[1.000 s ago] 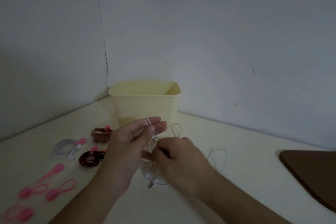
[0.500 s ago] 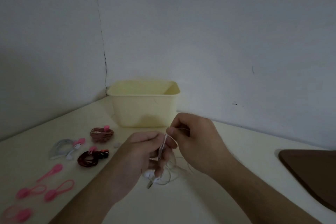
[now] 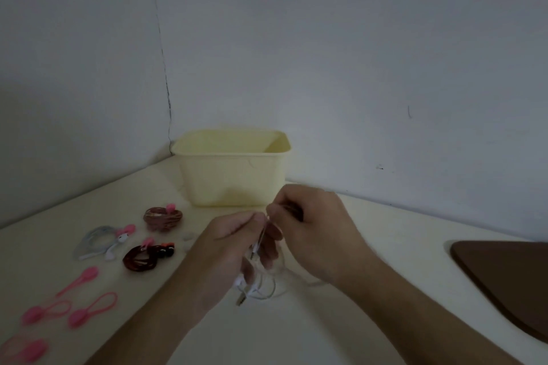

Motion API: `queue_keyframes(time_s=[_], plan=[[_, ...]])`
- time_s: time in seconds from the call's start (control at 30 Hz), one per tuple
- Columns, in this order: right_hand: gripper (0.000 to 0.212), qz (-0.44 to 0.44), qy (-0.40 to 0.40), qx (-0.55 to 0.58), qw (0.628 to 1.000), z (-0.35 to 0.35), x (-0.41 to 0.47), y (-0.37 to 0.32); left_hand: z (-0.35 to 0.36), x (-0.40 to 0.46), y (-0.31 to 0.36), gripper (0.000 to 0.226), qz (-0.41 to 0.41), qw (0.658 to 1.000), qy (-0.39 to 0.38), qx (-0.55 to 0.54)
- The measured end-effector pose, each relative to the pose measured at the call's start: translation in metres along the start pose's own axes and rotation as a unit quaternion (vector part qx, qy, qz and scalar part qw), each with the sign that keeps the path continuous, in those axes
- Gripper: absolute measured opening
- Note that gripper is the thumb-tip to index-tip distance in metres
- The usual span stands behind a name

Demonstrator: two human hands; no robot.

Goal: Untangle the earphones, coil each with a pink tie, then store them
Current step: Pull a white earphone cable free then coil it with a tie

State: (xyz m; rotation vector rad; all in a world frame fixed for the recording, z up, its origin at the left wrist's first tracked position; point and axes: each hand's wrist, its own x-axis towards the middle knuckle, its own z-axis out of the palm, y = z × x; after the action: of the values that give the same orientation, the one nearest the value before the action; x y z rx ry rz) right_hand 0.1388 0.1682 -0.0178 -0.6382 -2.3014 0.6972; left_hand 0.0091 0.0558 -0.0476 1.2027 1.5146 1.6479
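Both hands work a white earphone cable just above the table. My left hand grips loops of the cable, with the plug hanging below it. My right hand pinches a strand of the same cable close to the left fingertips. Three coiled earphones lie to the left, each with a pink tie: a grey-white one, a brown one and a dark red one. Several loose pink ties lie at the near left. The yellow tub stands behind the hands.
The cream table sits in a corner of grey walls. A dark brown board lies at the right edge. Two small pale bits rest on the table between the coils and my left hand.
My right hand rose from below the left hand to beside its fingertips, drawing a strand up. My left hand's fingers, straight a second ago, now curl round the cable loops.
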Motion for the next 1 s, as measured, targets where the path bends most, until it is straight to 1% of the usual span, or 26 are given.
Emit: queue_keyframes(time_s=[0.07, 0.1, 0.17, 0.2, 0.23, 0.3, 0.37, 0.4, 0.47, 0.5, 0.53, 0.6, 0.67, 0.73, 0.77, 0.8, 0.83, 0.87, 0.93, 0.97, 1.0], plan=[[0.026, 0.015, 0.037, 0.013, 0.999, -0.002, 0.003, 0.007, 0.000, 0.000, 0.000, 0.033, -0.004, 0.998, -0.025, -0.059], [0.027, 0.019, 0.041, 0.015, 0.999, -0.001, 0.003, 0.010, 0.000, -0.001, 0.002, 0.031, -0.001, 0.994, -0.032, -0.105], [0.025, 0.021, 0.011, 0.003, 1.000, 0.004, 0.002, 0.013, -0.001, -0.002, 0.007, 0.031, 0.017, 0.978, -0.033, -0.204], [0.023, 0.022, -0.017, -0.006, 1.000, 0.008, 0.000, 0.013, -0.002, -0.001, 0.008, 0.036, 0.026, 0.971, -0.029, -0.235], [0.023, 0.021, -0.048, -0.017, 0.998, 0.011, -0.002, 0.012, -0.004, 0.000, 0.008, 0.041, 0.033, 0.969, -0.021, -0.243], [0.026, 0.011, -0.100, -0.039, 0.994, 0.015, -0.004, 0.007, -0.006, 0.003, 0.005, 0.040, 0.042, 0.983, 0.018, -0.178], [0.026, -0.004, -0.125, -0.042, 0.991, 0.014, -0.006, 0.002, -0.006, 0.005, 0.002, 0.033, 0.036, 0.993, 0.058, -0.093], [0.026, -0.010, -0.125, -0.037, 0.991, 0.012, -0.007, 0.000, -0.005, 0.004, 0.001, 0.031, 0.027, 0.995, 0.066, -0.072], [0.026, -0.014, -0.094, -0.014, 0.995, 0.006, -0.005, -0.002, -0.002, 0.002, -0.001, 0.032, 0.023, 0.998, 0.063, -0.004], [0.026, -0.011, -0.071, 0.002, 0.997, 0.003, -0.004, -0.002, -0.001, 0.002, -0.002, 0.034, 0.025, 0.998, 0.045, 0.032], [0.025, -0.006, -0.049, 0.014, 0.999, -0.001, -0.002, -0.001, -0.001, 0.001, -0.004, 0.036, 0.025, 0.999, 0.019, 0.043], [0.025, 0.001, -0.007, 0.032, 0.999, -0.006, 0.001, 0.001, 0.000, 0.002, -0.004, 0.038, 0.008, 1.000, -0.025, 0.002], [0.027, 0.002, 0.018, 0.038, 0.999, -0.006, 0.002, 0.005, -0.002, 0.000, 0.000, 0.035, -0.008, 0.994, -0.039, -0.098], [0.028, 0.000, 0.003, 0.017, 1.000, -0.002, 0.002, 0.007, -0.003, -0.002, 0.008, 0.032, 0.003, 0.976, -0.031, -0.217], [0.028, 0.000, -0.017, 0.004, 1.000, 0.001, 0.000, 0.008, -0.004, -0.002, 0.012, 0.034, 0.016, 0.966, -0.028, -0.257], [0.028, -0.002, -0.043, -0.006, 0.999, 0.005, -0.002, 0.008, -0.006, -0.001, 0.013, 0.037, 0.030, 0.962, -0.022, -0.270], [0.028, -0.004, -0.072, -0.019, 0.997, 0.009, -0.004, 0.006, -0.007, 0.001, 0.012, 0.040, 0.041, 0.966, -0.006, -0.254], [0.028, -0.008, -0.097, -0.035, 0.995, 0.011, -0.005, 0.004, -0.008, 0.003, 0.008, 0.039, 0.046, 0.977, 0.019, -0.206], [0.025, -0.015, -0.118, -0.055, 0.991, 0.010, -0.006, -0.001, -0.003, 0.002, 0.005, 0.030, 0.046, 0.996, 0.069, -0.034], [0.024, -0.019, -0.115, -0.053, 0.992, 0.008, -0.006, -0.003, 0.000, 0.000, 0.004, 0.028, 0.042, 0.995, 0.078, 0.039], [0.024, -0.020, -0.105, -0.048, 0.993, 0.005, -0.006, -0.004, 0.003, -0.002, 0.004, 0.029, 0.036, 0.993, 0.076, 0.078]])
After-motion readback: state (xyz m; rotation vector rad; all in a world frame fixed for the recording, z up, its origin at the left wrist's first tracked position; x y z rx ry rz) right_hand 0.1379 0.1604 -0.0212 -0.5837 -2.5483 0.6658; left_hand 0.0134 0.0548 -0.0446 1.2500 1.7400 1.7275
